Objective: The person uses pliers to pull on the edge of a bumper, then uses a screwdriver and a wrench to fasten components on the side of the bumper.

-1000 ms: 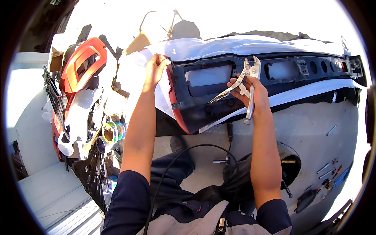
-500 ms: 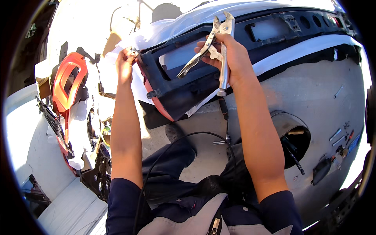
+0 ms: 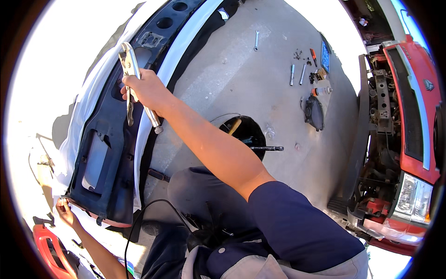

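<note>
Person in dark navy work clothes, seen from above

The right hand [image 3: 145,90] is bare, no glove, ring or watch showing; the right forearm is uncovered up to a short navy sleeve [image 3: 297,223] that ends just above the elbow, its hem plain and smooth; the left hand [image 3: 66,213] is also bare, its forearm uncovered as far as the lower edge of the view; dark navy trousers [image 3: 195,195] cover the legs, creased at the knee; a grey-beige garment [image 3: 260,269] with a seam lies across the chest at the bottom edge; a small round pale button or stud [image 3: 218,250] sits on the dark fabric near the waist
</note>
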`<state>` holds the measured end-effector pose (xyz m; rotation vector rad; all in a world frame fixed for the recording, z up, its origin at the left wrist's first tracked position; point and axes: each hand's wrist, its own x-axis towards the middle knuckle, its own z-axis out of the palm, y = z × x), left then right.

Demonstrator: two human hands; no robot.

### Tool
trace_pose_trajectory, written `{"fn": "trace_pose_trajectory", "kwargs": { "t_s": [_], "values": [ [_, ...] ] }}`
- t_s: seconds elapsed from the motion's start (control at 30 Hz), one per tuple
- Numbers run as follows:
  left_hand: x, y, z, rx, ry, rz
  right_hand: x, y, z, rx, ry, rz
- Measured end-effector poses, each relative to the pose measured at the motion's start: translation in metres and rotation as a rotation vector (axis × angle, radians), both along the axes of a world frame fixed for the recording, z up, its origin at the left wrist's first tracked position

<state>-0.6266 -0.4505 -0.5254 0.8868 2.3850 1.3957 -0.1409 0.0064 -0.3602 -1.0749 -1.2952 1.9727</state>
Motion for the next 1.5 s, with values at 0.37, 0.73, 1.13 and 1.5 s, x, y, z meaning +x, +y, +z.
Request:
{"fn": "trace_pose_trajectory", "kwargs": {
  "t_s": [0.37,0.73,1.13,1.5],
  "values": [
    [-0.008,0.001,0.002,-0.058,0.064,-0.053,0.346,0.068,-0.066,0.507,-1.453,0.389],
    [-0.008,0.014,0.071,-0.628,0.41,-0.07,0.363,-0.019,0.002,0.686,-1.077,0.008],
    [0.034,0.042,0.079,-0.729,0.482,-0.151,0.329,-0.143,-0.085,0.973,-1.283,0.538],
    [-0.046,0.02,0.078,-0.483,-0.019,-0.162,0.322,-0.143,-0.099,0.672,-1.24,0.719]
  ]
}}
